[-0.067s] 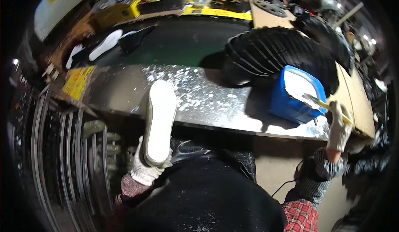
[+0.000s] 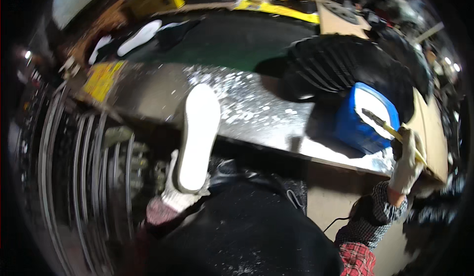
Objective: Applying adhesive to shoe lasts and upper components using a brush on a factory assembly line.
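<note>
My left hand [image 2: 181,195], in a pale knitted glove, is closed around the heel end of a shoe [image 2: 200,135]. The shoe's white sole faces up, its toe pointing away from me over the bench edge. At the right, my gloved right hand [image 2: 408,161] grips a brush [image 2: 393,132] by its yellow handle. Its dark bristle end lies over the white liquid [image 2: 369,103] inside a blue tub [image 2: 351,127]. Whether the bristles touch the liquid I cannot tell.
White splashes cover the metal bench top [image 2: 256,100]. A ribbed black hose [image 2: 340,63] lies behind the tub. Other white-soled shoes [image 2: 140,38] rest on the dark green surface at the far left. A metal rack [image 2: 81,177] stands at left, cardboard [image 2: 430,132] at right.
The whole view has shifted, so the bench appears farther right. The brush head has moved slightly left and away over the tub. My left hand still holds the shoe.
</note>
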Demonstrator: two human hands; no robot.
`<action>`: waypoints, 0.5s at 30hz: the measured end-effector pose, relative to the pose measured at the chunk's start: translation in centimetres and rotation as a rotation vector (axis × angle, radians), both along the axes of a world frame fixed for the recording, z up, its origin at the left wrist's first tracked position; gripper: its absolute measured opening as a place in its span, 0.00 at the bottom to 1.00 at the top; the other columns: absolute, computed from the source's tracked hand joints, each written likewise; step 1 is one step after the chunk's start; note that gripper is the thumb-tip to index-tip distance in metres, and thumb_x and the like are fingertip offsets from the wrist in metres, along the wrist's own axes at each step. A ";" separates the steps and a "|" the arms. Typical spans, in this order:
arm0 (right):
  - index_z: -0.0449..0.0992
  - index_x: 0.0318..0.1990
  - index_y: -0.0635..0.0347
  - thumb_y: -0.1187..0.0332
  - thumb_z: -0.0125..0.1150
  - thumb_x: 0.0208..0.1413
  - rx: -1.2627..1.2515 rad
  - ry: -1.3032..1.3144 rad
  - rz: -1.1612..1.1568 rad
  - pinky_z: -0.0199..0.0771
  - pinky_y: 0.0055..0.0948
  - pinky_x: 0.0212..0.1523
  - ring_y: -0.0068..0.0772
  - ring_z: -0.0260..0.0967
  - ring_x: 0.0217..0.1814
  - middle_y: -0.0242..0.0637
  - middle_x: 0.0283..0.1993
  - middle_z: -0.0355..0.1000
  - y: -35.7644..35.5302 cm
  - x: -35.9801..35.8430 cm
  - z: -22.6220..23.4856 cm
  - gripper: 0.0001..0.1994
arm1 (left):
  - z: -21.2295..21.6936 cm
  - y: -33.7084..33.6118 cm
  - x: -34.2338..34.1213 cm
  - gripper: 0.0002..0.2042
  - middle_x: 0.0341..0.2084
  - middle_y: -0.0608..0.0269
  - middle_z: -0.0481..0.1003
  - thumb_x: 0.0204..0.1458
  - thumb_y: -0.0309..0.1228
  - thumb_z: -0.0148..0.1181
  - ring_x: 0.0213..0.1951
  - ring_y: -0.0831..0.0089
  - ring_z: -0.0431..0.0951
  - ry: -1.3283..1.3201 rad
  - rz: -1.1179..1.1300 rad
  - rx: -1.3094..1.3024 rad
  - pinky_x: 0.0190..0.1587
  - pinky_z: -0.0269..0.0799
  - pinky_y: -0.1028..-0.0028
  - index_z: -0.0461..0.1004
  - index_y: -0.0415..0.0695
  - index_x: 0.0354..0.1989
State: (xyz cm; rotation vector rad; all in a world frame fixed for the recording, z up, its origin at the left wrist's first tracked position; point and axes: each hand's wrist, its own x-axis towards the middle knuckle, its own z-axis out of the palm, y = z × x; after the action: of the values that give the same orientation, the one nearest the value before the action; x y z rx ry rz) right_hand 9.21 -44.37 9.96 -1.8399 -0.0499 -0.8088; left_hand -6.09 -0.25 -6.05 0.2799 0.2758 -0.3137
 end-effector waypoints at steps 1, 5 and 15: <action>0.76 0.38 0.69 0.67 0.53 0.59 0.076 0.016 0.086 0.72 0.19 0.32 0.23 0.71 0.32 0.38 0.34 0.74 2.9 -0.4 -0.1 0.12 | 1.1 -0.5 0.2 0.32 0.22 0.51 0.77 0.49 0.64 0.50 0.23 0.59 0.79 0.154 0.021 0.084 0.22 0.78 0.60 0.74 0.41 0.38; 0.77 0.40 0.64 0.69 0.59 0.54 -0.170 0.139 0.784 0.73 0.23 0.35 0.25 0.73 0.33 0.35 0.34 0.75 18.1 -0.4 -2.9 0.09 | -2.4 1.5 -0.4 0.33 0.36 0.45 0.76 0.54 0.62 0.41 0.30 0.45 0.78 0.039 0.187 -0.320 0.31 0.76 0.47 0.69 0.44 0.52; 0.76 0.37 0.65 0.69 0.56 0.58 -0.313 0.234 1.122 0.70 0.22 0.32 0.22 0.70 0.30 0.35 0.30 0.74 24.6 4.3 -6.2 0.08 | -4.6 3.1 -0.8 0.37 0.35 0.41 0.75 0.52 0.65 0.38 0.27 0.45 0.78 0.066 0.006 -0.240 0.23 0.77 0.50 0.65 0.46 0.57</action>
State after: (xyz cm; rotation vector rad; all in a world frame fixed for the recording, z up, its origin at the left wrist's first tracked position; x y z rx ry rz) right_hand 13.48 -19.74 3.72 -1.7936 -1.0026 0.2166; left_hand -6.89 2.88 -10.64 0.0322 0.3010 -0.3472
